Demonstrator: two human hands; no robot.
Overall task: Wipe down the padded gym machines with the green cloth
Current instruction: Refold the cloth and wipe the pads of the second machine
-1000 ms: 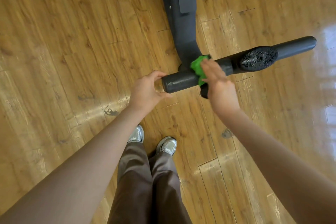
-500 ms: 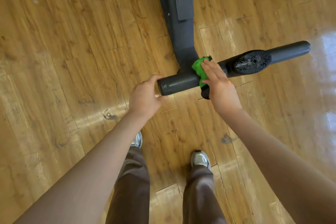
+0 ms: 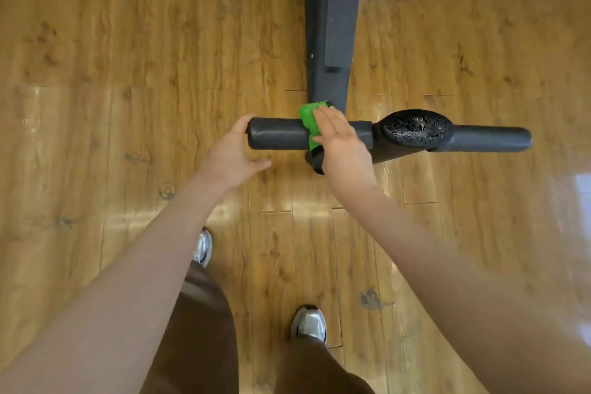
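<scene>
Head view, only cam. Green cloth [image 3: 309, 125] sits draped over the padded roller [image 3: 278, 134], a black foam bar running left-right across mid-frame, just left of where the bar meets the machine's frame [image 3: 329, 25], which runs away to the far side. Right hand [image 3: 342, 144] lies on top of the cloth, fingers straight and flat, pressing it onto the foam, not clenched round it; prob. so the cloth wraps the curve and can slide along the bar w/ even pressure. Thumb side is hidden under the palm, so can't tell if it hooks beneath. Left hand [image 3: 232, 153] sits at the roller's left end, fingers cupped at the end cap, thumb out toward the near side, holding nothing tight; looks like bracing so the bar doesn't spin or swing under the wipe. Further right, a worn end pad [image 3: 415, 128] w/ cracked surface, then a second roller [image 3: 489, 139] reaching right; neither touched by cloth. Wood floor [image 3: 128, 105] below, shoes [image 3: 308, 325] near. Judged: wiping left roller, right one still to do.
</scene>
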